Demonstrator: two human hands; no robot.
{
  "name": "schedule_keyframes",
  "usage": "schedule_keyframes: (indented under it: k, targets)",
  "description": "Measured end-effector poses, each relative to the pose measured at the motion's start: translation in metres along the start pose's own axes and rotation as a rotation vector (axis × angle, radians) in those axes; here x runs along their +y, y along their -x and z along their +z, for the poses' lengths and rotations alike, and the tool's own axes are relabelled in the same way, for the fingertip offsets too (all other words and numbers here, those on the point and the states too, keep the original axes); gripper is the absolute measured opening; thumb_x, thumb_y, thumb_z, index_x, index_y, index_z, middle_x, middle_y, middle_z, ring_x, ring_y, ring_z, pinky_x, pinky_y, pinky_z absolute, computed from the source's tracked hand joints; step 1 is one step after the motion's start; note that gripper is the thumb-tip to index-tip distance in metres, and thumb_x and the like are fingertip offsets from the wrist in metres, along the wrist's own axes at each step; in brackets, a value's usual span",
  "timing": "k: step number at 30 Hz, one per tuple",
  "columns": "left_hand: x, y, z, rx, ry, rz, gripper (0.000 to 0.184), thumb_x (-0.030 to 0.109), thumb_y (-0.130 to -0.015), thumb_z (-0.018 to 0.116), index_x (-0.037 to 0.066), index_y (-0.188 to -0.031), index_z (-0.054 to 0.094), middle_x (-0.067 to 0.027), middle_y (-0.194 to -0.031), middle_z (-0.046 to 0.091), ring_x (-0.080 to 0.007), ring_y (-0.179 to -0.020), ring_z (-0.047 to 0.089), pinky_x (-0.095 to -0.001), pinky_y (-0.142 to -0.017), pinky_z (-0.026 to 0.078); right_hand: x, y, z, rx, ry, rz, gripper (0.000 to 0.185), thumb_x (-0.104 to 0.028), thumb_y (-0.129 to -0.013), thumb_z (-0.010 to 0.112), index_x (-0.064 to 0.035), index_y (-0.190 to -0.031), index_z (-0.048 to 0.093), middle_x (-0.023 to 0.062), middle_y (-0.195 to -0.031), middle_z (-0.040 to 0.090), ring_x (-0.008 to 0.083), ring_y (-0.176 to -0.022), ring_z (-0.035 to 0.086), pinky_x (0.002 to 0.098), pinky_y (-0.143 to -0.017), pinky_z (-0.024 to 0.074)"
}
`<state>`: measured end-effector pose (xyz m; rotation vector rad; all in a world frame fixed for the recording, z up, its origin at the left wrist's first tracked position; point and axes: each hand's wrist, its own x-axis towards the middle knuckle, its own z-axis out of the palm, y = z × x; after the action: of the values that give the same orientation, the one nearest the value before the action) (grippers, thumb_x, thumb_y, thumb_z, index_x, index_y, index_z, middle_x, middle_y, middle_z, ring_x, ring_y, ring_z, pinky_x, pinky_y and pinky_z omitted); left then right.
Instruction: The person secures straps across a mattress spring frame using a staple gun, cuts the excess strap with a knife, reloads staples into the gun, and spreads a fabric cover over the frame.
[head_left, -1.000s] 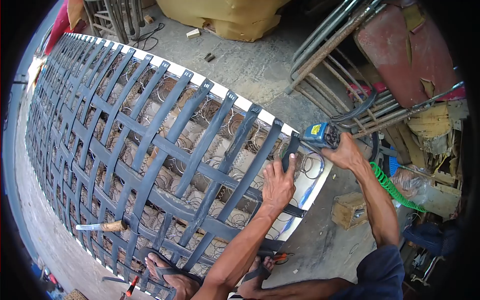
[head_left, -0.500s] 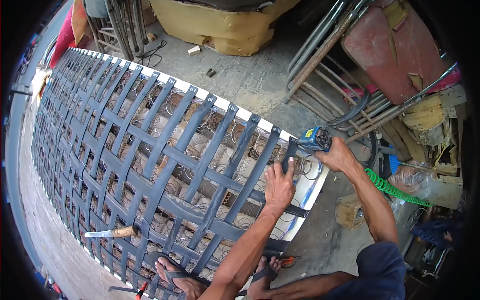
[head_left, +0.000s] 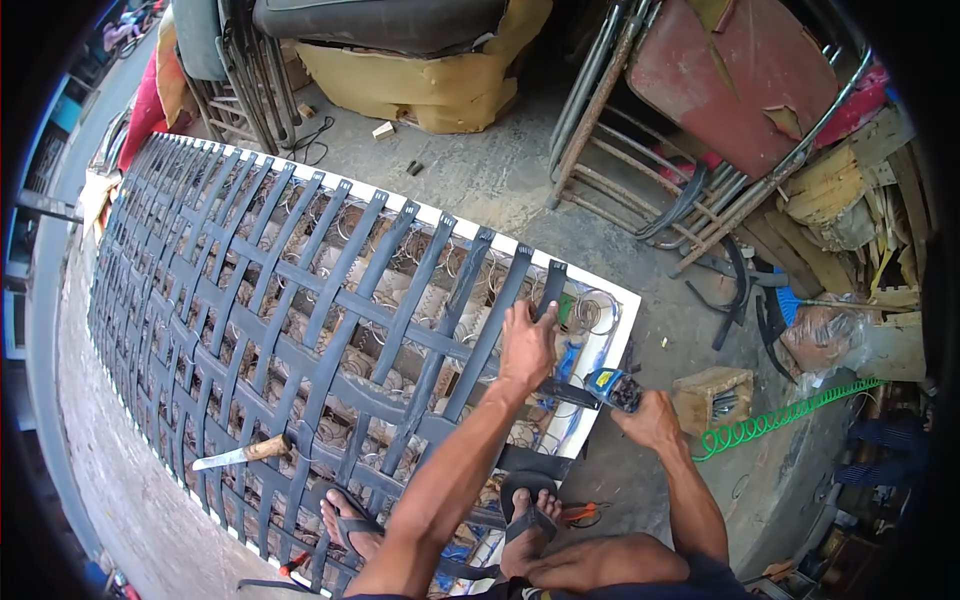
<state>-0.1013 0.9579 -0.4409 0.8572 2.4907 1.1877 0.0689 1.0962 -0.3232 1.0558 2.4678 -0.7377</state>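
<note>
My 2 bare arms reach forward from the bottom edge. My left forearm (head_left: 455,450) runs long and slanted, up and to the right, ending in my left hand (head_left: 528,350), its back facing up, fingers pointing ahead and spread, 1 digit set apart on the right. My right forearm (head_left: 695,495) angles up and to the left. My right hand (head_left: 655,418), nearer my body than the left, is curled in a grip. The 2 hands are apart. My left foot (head_left: 335,510) and right foot (head_left: 530,515) stand apart, toes forward.
</note>
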Motion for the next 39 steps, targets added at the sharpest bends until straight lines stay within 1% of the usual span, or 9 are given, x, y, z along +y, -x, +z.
schedule_keyframes:
  k: [6,12,16,22,26,29,31,34,39]
  targets:
    - [-0.054,0.124,-0.209,-0.359,-0.444,0.127,0.038,0.000,-0.082,0.061,0.005,-0.119,0.066,-0.0168,-0.113,0.057,-0.0341,-0.106,0.053,-0.0415,-0.095,0.046,0.041,0.004,0.045,0.018,-0.137,-0.010,0.029,-0.022,-0.069,0.072,0.0053,-0.077,0.066,0.0246,-0.072,0.067,0.0386,-0.072,0.070,0.0452,-0.066,0.0518]
    - [-0.072,0.330,-0.426,-0.666,-0.758,-0.726,0.016,0.009,-0.084,0.062,0.003,-0.095,0.073,-0.0182,-0.092,0.063,-0.0357,-0.095,0.060,-0.0436,-0.086,0.048,0.026,-0.027,0.014,-0.083,0.169,-0.096,0.038,-0.027,-0.069,0.075,0.0077,-0.083,0.067,0.0301,-0.082,0.067,0.0467,-0.084,0.066,0.0494,-0.075,0.0525]
    - [-0.069,0.412,-0.472,-0.362,-0.708,-0.911,0.019,0.014,-0.089,0.060,0.001,-0.096,0.072,-0.0214,-0.091,0.066,-0.0379,-0.086,0.063,-0.0446,-0.077,0.051,-0.013,-0.035,-0.006,-0.192,0.396,-0.253,0.036,-0.025,-0.071,0.070,0.0083,-0.084,0.066,0.0296,-0.080,0.067,0.0444,-0.081,0.068,0.0477,-0.072,0.0513]
    - [-0.049,0.518,-0.387,0.119,-0.425,-1.079,0.020,0.014,-0.093,0.056,0.000,-0.099,0.069,-0.0210,-0.092,0.066,-0.0396,-0.087,0.064,-0.0435,-0.079,0.050,0.004,-0.056,0.005,-0.115,0.487,-0.246,0.038,-0.024,-0.075,0.067,0.0071,-0.096,0.066,0.0215,-0.073,0.067,0.0314,-0.069,0.067,0.0438,-0.068,0.0505]
    - [-0.052,0.673,-0.269,0.147,-0.228,-1.668,0.044,0.042,-0.095,0.055,0.001,-0.096,0.070,-0.0187,-0.086,0.068,-0.0337,-0.082,0.066,-0.0425,-0.075,0.051,0.008,-0.059,0.024,-0.107,0.326,-0.369,0.037,-0.020,-0.076,0.067,0.0041,-0.104,0.066,0.0137,-0.078,0.067,0.0240,-0.070,0.062,0.0402,-0.066,0.0491]
    - [-0.059,0.744,-0.194,0.647,0.556,-2.121,0.074,0.068,-0.090,0.049,-0.003,-0.109,0.064,-0.0116,-0.091,0.067,-0.0235,-0.070,0.060,-0.0403,-0.067,0.048,0.013,-0.052,0.033,-0.069,0.244,-0.344,0.035,-0.017,-0.076,0.066,0.0024,-0.106,0.066,0.0100,-0.082,0.066,0.0205,-0.072,0.060,0.0366,-0.066,0.0485]
    - [-0.081,0.773,-0.153,0.957,1.087,-2.038,0.091,0.076,-0.085,0.049,-0.004,-0.129,0.052,-0.0108,-0.104,0.066,-0.0224,-0.079,0.057,-0.0387,-0.076,0.045,0.033,-0.055,0.033,0.027,0.195,-0.410,0.033,-0.015,-0.076,0.065,0.0012,-0.105,0.066,0.0064,-0.079,0.064,0.0159,-0.069,0.058,0.0340,-0.063,0.0474]
    - [-0.139,0.769,-0.116,1.477,1.157,-1.553,0.063,0.051,-0.094,0.058,-0.003,-0.124,0.056,-0.0090,-0.099,0.067,-0.0201,-0.089,0.058,-0.0364,-0.090,0.041,0.025,-0.041,0.032,0.062,0.196,-0.381,0.033,-0.015,-0.076,0.065,0.0018,-0.105,0.066,0.0070,-0.080,0.065,0.0165,-0.071,0.058,0.0342,-0.065,0.0478]
    - [-0.141,0.773,-0.129,2.196,1.247,-1.341,0.020,0.024,-0.096,0.062,0.007,-0.089,0.056,-0.0028,-0.074,0.054,-0.0149,-0.061,0.051,-0.0300,-0.056,0.043,0.012,-0.019,0.027,0.085,0.249,-0.363,0.034,-0.016,-0.076,0.064,0.0027,-0.104,0.066,0.0081,-0.081,0.066,0.0173,-0.072,0.060,0.0347,-0.066,0.0485]
